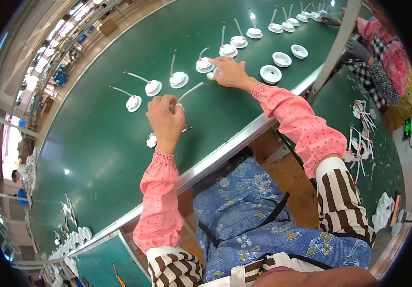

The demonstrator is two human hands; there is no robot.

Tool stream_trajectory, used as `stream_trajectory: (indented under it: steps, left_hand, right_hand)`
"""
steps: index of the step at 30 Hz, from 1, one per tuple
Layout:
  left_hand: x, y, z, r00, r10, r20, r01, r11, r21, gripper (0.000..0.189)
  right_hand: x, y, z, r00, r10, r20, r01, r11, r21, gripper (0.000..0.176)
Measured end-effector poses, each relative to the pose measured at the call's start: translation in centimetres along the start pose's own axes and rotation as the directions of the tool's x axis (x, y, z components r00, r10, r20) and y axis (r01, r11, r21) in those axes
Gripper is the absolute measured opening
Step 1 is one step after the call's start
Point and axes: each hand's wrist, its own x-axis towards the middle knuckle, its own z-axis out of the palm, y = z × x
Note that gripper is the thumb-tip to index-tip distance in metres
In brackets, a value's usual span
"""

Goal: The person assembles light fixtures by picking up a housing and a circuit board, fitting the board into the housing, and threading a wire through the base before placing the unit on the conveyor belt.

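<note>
Overhead, left hand [166,119] closed, fingertips pinching a small white disc [179,106] with its thin wire [191,89] just above the green belt [96,158], right hand [230,71] stretched farther out, fingers curled onto a second disc [210,75], grip impossible to tell, row of wired discs [152,87] beyond, loose white piece [151,140] beside the left wrist.

Left hand [166,117] hid the white part [179,105] it gripped (only a wire [191,90] showed). Right hand [232,71] covered most of another small piece [210,75].
</note>
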Motion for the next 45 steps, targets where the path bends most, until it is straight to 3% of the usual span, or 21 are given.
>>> stream_trajectory:
  steps: [2, 4, 6, 8, 11, 12, 13, 14, 15, 17, 18, 22, 24, 28, 30, 32, 34, 38, 42, 44, 45]
  left_hand:
    - [-0.6, -0.1, -1.9, 0.996, -0.073, -0.046, 0.063, 0.979, -0.194, 0.017]
    - [-1.9, 0.5, -4.4, 0.939, -0.299, 0.169, 0.342, 0.765, -0.546, 0.015]
    - [-3.8, 1.1, -5.9, 0.814, -0.398, 0.424, 0.561, 0.346, -0.752, 0.013]
    - [-6.5, 0.6, -5.8, 0.766, -0.386, 0.514, 0.595, 0.122, -0.795, 0.022]
    - [-9.9, 1.4, -5.6, 0.750, -0.351, 0.560, 0.555, -0.127, -0.822, 0.024]
    - [-10.8, 1.8, -5.4, 0.775, -0.355, 0.524, 0.510, -0.140, -0.849, 0.024]
    - [-11.7, 2.2, -5.1, 0.797, -0.358, 0.487, 0.466, -0.151, -0.872, 0.024]
    - [-12.5, 2.7, -4.8, 0.817, -0.358, 0.451, 0.423, -0.159, -0.892, 0.024]
    - [-13.1, 3.4, -4.8, 0.834, -0.345, 0.431, 0.399, -0.163, -0.902, 0.026]
    - [-14.9, 3.8, -4.7, 0.831, -0.366, 0.420, 0.402, -0.128, -0.907, 0.027]
    - [-15.4, 4.3, -4.2, 0.840, -0.339, 0.424, 0.406, -0.125, -0.905, 0.027]
    - [-18.6, 4.1, -4.3, 0.843, -0.313, 0.437, 0.425, -0.112, -0.898, 0.028]
    - [-19.2, 6.0, -5.6, 0.781, -0.401, 0.479, 0.499, -0.061, -0.864, 0.032]
    - [-21.5, 5.4, -6.7, 0.718, -0.348, 0.603, 0.663, 0.077, -0.745, 0.032]
    - [-21.5, 5.5, -7.9, 0.747, -0.369, 0.553, 0.633, 0.138, -0.762, 0.025]
    - [-21.0, 4.7, -9.0, 0.785, -0.407, 0.466, 0.581, 0.223, -0.783, 0.022]
    - [-20.5, 3.7, -9.3, 0.797, -0.434, 0.420, 0.556, 0.257, -0.791, 0.018]
    - [-20.1, 3.3, -8.6, 0.770, -0.484, 0.416, 0.578, 0.252, -0.776, 0.017]
    - [-20.0, 4.5, -8.1, 0.778, -0.432, 0.455, 0.591, 0.261, -0.763, 0.017]
    - [-20.0, 5.0, -8.3, 0.751, -0.460, 0.473, 0.618, 0.239, -0.749, 0.017]
    - [-20.1, 4.7, -8.4, 0.743, -0.476, 0.470, 0.633, 0.272, -0.725, 0.016]
  right_hand:
    - [0.1, 0.2, 1.1, 0.991, 0.014, 0.130, -0.001, 0.995, -0.100, 0.051]
    - [-1.1, 0.0, -0.1, 0.962, -0.003, 0.273, 0.044, 0.989, -0.143, 0.051]
    - [-3.6, 0.6, -1.8, 0.961, -0.091, 0.260, 0.113, 0.991, -0.070, 0.047]
    - [-6.5, -0.2, -3.8, 0.983, -0.180, -0.043, 0.175, 0.979, -0.108, 0.039]
    - [-10.1, -3.4, -7.9, 0.985, -0.155, -0.069, 0.170, 0.906, 0.387, 0.032]
    - [-11.8, -6.4, -10.3, 0.985, -0.093, 0.145, -0.004, 0.827, 0.562, 0.031]
    - [-13.6, -7.9, -10.6, 0.961, -0.138, 0.242, -0.077, 0.704, 0.706, 0.033]
    - [-15.4, -9.5, -10.8, 0.914, -0.142, 0.381, -0.282, 0.455, 0.845, 0.035]
    - [-16.7, -11.4, -12.1, 0.828, -0.113, 0.549, -0.482, 0.356, 0.801, 0.039]
    - [-18.9, -13.5, -10.9, 0.686, -0.084, 0.723, -0.713, 0.124, 0.691, 0.042]
    - [-20.1, -13.2, -9.5, 0.644, -0.166, 0.747, -0.765, -0.100, 0.637, 0.039]
    - [-22.8, -15.5, -7.0, 0.669, -0.152, 0.727, -0.727, -0.335, 0.599, 0.027]
    - [-23.5, -15.7, -7.1, 0.708, -0.124, 0.696, -0.692, -0.321, 0.647, 0.027]
    - [-22.9, -14.0, -8.7, 0.744, 0.046, 0.667, -0.613, -0.351, 0.708, 0.026]
    - [-22.4, -11.9, -10.3, 0.755, 0.182, 0.630, -0.551, -0.344, 0.760, 0.028]
    - [-21.5, -7.4, -10.3, 0.809, 0.276, 0.519, -0.373, -0.441, 0.816, 0.027]
    - [-19.5, -2.5, -11.6, 0.826, 0.386, 0.412, -0.255, -0.396, 0.882, 0.028]
    - [-12.8, 5.9, -12.6, 0.608, 0.770, 0.194, -0.006, -0.240, 0.971, 0.030]
    - [-6.0, 17.8, -13.2, 0.556, 0.831, 0.033, 0.121, -0.120, 0.985, 0.026]
    - [-5.1, 20.6, -13.2, 0.383, 0.923, 0.030, -0.091, 0.005, 0.996, 0.032]
    - [-5.8, 20.4, -13.2, 0.340, 0.940, 0.014, -0.299, 0.094, 0.950, 0.034]
